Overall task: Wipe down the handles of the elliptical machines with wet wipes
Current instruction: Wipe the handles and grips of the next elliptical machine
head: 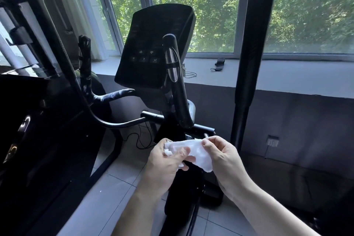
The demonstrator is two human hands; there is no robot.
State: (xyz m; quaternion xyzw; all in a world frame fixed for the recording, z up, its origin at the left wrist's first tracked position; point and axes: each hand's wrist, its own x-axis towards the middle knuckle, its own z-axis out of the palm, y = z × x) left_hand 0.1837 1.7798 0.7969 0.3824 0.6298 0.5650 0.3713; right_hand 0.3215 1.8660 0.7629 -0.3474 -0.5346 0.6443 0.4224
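Head view shows one white wet wipe [193, 151], stretched between two hands in front of the elliptical machine, below its console [153, 48]. Left hand [164, 165] has its grip closed around the bunched end of the wipe; right hand [222, 157] pinches the other end with thumb and fingers. One upright handle [177, 82] stands just above the hands, and one curved handle [113, 97] is at the left. One small black object [219, 64] lies on the window sill [287, 74].
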